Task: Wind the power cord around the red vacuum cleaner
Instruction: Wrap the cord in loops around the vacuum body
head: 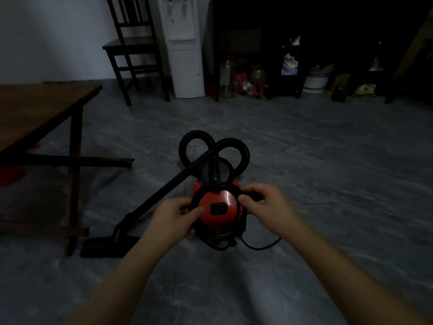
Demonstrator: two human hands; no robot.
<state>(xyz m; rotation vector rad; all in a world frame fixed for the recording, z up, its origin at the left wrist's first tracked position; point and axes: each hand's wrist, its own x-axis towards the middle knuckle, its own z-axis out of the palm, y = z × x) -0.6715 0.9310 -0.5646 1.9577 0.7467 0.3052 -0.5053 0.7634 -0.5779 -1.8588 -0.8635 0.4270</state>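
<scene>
A red vacuum cleaner (219,207) stands on the grey floor in the middle of the view. Its black hose (212,146) curls in two loops behind it, and a black wand runs left to a floor head (105,246). A black power cord (262,246) rings the red body, with more turns low at the near side and a loose stretch trailing right across the floor. My left hand (174,221) pinches the cord at the body's left edge. My right hand (264,206) pinches the cord at the upper right edge.
A wooden table (35,113) stands at the left, its legs close to the floor head. A dark chair (133,48), a white water dispenser (185,50) and a dark shelf unit (316,43) with bottles and clutter line the far wall.
</scene>
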